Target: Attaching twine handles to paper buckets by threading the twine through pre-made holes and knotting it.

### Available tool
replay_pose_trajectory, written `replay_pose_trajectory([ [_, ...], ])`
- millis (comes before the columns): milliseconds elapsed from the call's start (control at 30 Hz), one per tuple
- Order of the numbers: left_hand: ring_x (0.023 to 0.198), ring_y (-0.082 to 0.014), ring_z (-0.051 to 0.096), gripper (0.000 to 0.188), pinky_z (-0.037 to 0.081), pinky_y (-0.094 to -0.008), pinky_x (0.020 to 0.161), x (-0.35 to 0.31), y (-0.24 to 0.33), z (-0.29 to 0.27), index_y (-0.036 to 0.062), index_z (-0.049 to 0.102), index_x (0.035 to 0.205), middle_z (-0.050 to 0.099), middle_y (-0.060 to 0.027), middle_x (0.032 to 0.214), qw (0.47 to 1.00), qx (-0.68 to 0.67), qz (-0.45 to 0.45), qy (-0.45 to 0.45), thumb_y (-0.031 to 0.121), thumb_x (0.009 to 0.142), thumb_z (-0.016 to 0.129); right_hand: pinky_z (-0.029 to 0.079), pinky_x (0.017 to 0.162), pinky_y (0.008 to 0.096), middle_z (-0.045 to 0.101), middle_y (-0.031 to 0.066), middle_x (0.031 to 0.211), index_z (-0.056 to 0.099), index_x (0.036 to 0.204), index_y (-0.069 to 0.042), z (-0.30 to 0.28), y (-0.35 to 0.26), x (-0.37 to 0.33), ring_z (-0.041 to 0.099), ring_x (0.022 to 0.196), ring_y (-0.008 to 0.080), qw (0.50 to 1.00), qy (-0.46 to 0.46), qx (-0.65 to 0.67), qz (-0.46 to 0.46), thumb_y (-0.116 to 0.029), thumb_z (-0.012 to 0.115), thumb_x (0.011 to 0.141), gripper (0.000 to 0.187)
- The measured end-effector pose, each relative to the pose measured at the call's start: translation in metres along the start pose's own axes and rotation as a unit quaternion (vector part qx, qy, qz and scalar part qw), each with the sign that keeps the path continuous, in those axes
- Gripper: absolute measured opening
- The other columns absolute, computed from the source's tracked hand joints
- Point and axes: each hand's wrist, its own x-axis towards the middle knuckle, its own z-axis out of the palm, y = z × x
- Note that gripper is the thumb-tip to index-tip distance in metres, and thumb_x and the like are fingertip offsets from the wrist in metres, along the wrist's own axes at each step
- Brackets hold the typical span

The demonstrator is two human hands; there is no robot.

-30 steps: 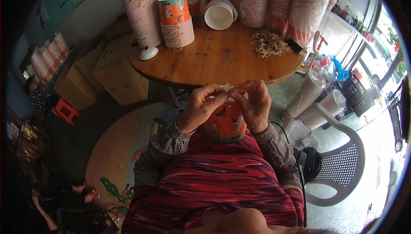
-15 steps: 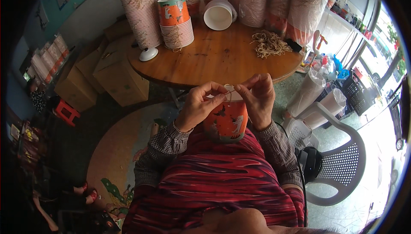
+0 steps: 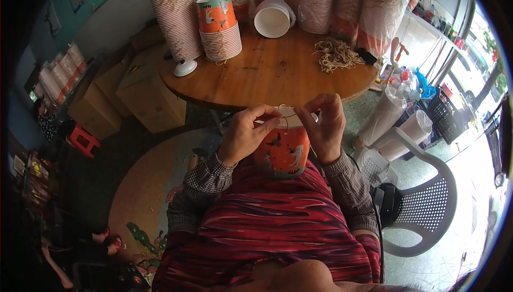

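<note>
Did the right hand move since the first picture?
Yes, a little to the right: the right hand has shifted that way, judged against the wooden table.

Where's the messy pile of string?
In the head view, the string pile lies on the right part of the wooden table, beside a black object.

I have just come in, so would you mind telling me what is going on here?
A person's left hand and right hand are pinching a thin cord at the upper part of an orange bucket in front of them. A small loop of it shows there. On the round wooden table beyond lies a tangle of cord, and tall stacks of buckets stand there.
</note>
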Motion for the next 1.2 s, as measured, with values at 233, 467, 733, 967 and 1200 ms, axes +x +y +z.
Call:
replay_pose_trajectory([
  [233, 0.079, -0.0197, 0.065, 0.013, 0.052, -0.0279, 0.067, 0.001, 0.006, -0.004, -0.0020, 0.064, 0.095, 0.065, -0.0116, 0.087, 0.991, 0.116, 0.062, 0.030, 0.003, 0.083, 0.065, 0.048, 0.067, 0.0231, 0.057, 0.0029, 0.078, 0.049, 0.093, -0.004, -0.003, -0.005, -0.002, 0.058, 0.073, 0.0097, 0.995, -0.030, -0.088, -0.031, 0.003, 0.071, 0.076, 0.028],
  [467, 0.077, -0.0222, 0.065, 0.012, 0.051, -0.0282, 0.066, 0.001, 0.006, -0.008, -0.0025, 0.065, 0.092, 0.064, -0.0122, 0.086, 0.983, 0.154, 0.100, 0.021, 0.004, 0.082, 0.066, 0.049, 0.063, 0.0223, 0.057, 0.0017, 0.078, 0.048, 0.095, -0.004, 0.001, 0.011, -0.006, 0.061, 0.070, 0.0090, 0.992, -0.038, 0.065, 0.099, 0.003, 0.068, 0.080, 0.027],
  [733, 0.071, -0.0222, 0.061, 0.025, 0.045, -0.0337, 0.062, 0.002, 0.008, -0.009, -0.0043, 0.063, 0.089, 0.061, -0.0164, 0.074, 0.961, 0.250, 0.051, -0.110, 0.018, 0.095, 0.052, 0.049, 0.059, 0.0212, 0.055, 0.0011, 0.079, 0.046, 0.095, -0.005, 0.005, 0.010, -0.007, 0.061, 0.067, 0.0089, 0.981, -0.053, 0.119, 0.145, 0.003, 0.066, 0.082, 0.025],
  [967, 0.072, -0.0159, 0.059, 0.027, 0.044, -0.0311, 0.064, 0.000, 0.013, -0.020, -0.0057, 0.060, 0.083, 0.058, -0.0110, 0.070, 0.974, 0.100, -0.024, -0.203, 0.017, 0.095, 0.052, 0.051, 0.058, 0.0224, 0.057, 0.0055, 0.079, 0.044, 0.096, -0.004, 0.010, 0.010, -0.012, 0.061, 0.066, 0.0118, 0.970, -0.048, 0.177, 0.157, 0.008, 0.064, 0.082, 0.027],
  [1200, 0.079, -0.0083, 0.057, 0.016, 0.046, -0.0246, 0.071, -0.002, 0.014, -0.016, -0.0021, 0.053, 0.102, 0.061, -0.0041, 0.083, 0.968, -0.067, -0.112, -0.216, 0.011, 0.094, 0.054, 0.050, 0.057, 0.0215, 0.059, 0.0053, 0.078, 0.045, 0.096, -0.004, 0.004, 0.008, -0.012, 0.060, 0.065, 0.0104, 0.961, -0.041, 0.219, 0.167, 0.006, 0.064, 0.083, 0.025],
])
